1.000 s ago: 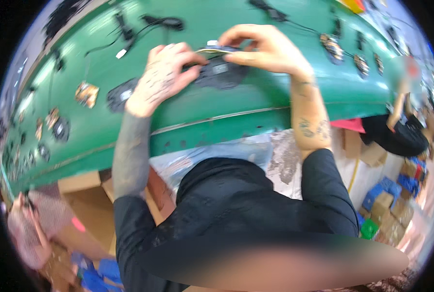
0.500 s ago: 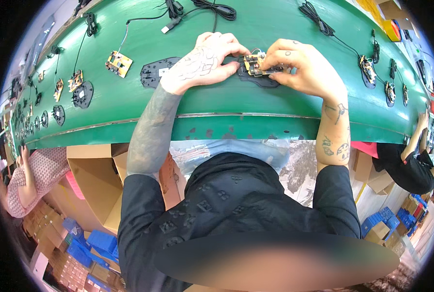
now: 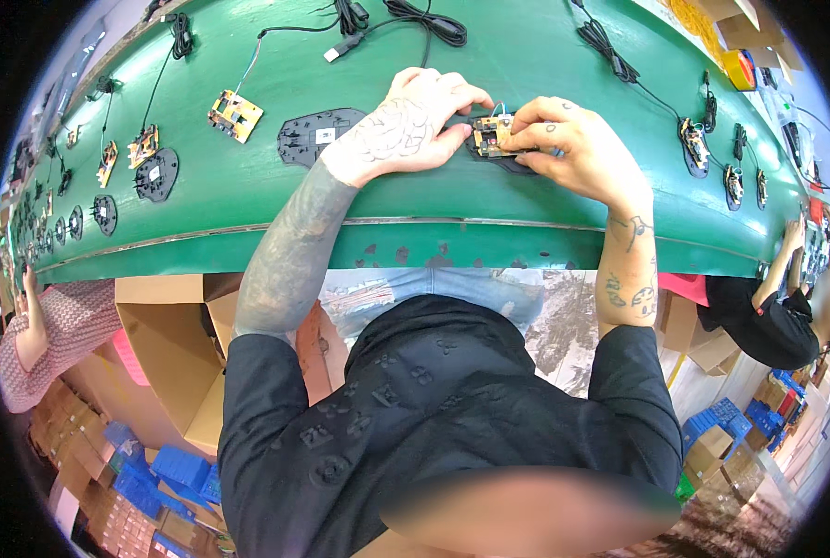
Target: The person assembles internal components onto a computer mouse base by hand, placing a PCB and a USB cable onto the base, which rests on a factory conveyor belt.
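A yellow-brown circuit board [image 3: 491, 137] sits over a black computer mouse base [image 3: 506, 165] on the green work surface. My right hand [image 3: 578, 149] grips the board's right side between thumb and fingers. At the left end of the same base, my left hand [image 3: 404, 128] has its thumb and forefinger closed in on the edge; its other fingers are curled. Thin wires rise from the board's far edge. Much of the base is hidden under the board and my fingers. Beside my left wrist lies another black mouse base [image 3: 313, 138] with a pale square on it.
A loose circuit board [image 3: 234, 116] with a cable lies at left. Coiled black cables [image 3: 429, 23] are along the far side. More bases and boards [image 3: 694, 147] line both sides. An open cardboard box [image 3: 168, 344] stands below the near edge; people work at far left and right.
The circuit board has come slightly toward me and now lies flatter over the base. My right hand has lowered with it; my left hand stays at the base's left end.
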A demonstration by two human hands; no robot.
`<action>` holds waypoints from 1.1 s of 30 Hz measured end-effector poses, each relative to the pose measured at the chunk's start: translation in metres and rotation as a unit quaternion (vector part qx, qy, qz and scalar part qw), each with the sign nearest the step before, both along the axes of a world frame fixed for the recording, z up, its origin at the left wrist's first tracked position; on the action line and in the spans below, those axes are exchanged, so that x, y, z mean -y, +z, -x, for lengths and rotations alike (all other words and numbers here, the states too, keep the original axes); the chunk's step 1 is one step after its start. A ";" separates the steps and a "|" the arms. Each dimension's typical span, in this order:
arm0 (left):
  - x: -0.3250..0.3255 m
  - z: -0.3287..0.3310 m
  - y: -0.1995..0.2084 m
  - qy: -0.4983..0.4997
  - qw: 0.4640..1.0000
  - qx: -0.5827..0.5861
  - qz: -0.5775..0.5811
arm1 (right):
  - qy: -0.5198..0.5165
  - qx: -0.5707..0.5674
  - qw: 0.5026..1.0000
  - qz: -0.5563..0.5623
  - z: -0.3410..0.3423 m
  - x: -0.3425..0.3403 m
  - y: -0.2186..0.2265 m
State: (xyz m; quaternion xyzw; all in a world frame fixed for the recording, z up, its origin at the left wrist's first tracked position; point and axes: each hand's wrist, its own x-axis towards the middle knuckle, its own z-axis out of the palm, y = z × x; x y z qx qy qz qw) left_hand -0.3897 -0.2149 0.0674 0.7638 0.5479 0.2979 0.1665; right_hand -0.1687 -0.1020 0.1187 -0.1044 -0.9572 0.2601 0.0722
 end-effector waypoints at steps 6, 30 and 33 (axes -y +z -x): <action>0.004 0.001 0.001 0.004 0.997 -0.040 -0.064 | -0.013 0.007 1.000 -0.013 -0.002 0.007 -0.005; 0.013 -0.020 0.009 0.064 0.984 -0.137 -0.092 | -0.106 -0.008 0.973 -0.204 -0.021 0.029 -0.031; 0.006 -0.005 0.009 0.078 0.984 -0.128 -0.094 | -0.122 -0.029 0.971 -0.204 -0.008 0.031 -0.030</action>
